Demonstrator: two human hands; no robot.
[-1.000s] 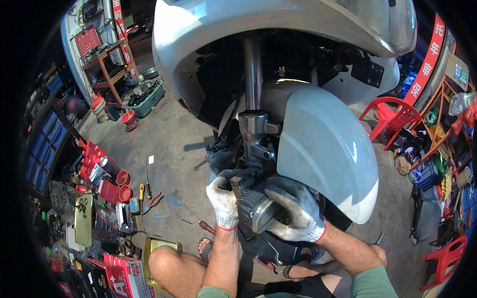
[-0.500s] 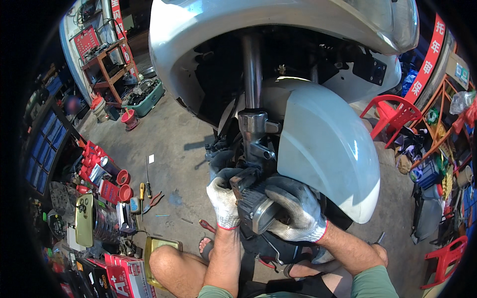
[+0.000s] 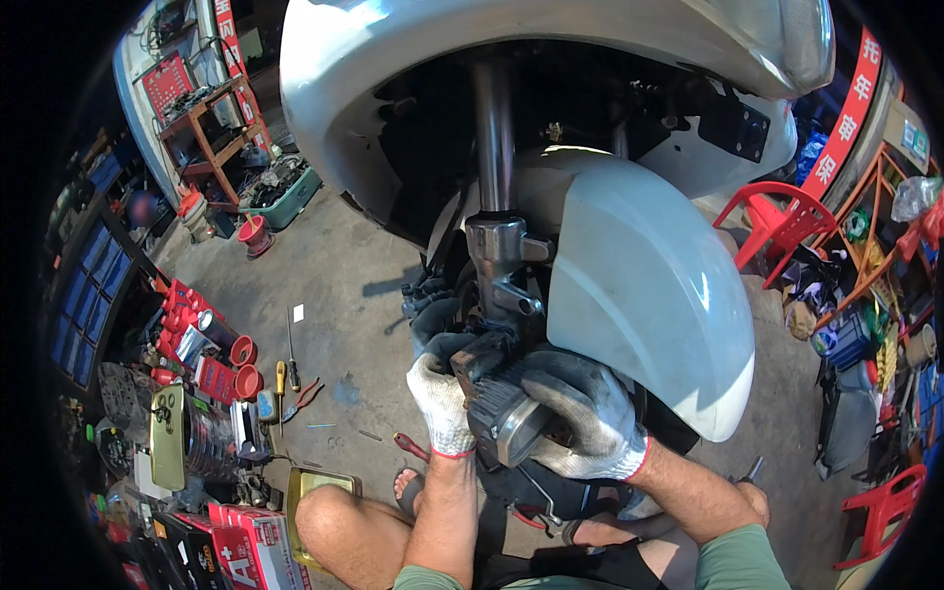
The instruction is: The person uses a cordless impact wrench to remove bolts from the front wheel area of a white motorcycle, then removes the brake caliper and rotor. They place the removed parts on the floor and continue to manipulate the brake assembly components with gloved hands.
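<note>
Red-handled pliers (image 3: 306,397) lie toward nine o'clock on the floor (image 3: 339,285). My left hand (image 3: 438,398) curls against the finned metal housing (image 3: 501,415), fingertips hidden, so I can't tell their pinch. The housing sits at six o'clock from the fork leg (image 3: 496,147); my right hand (image 3: 590,418) wraps its three-o'clock side, fingers bunched together.
</note>
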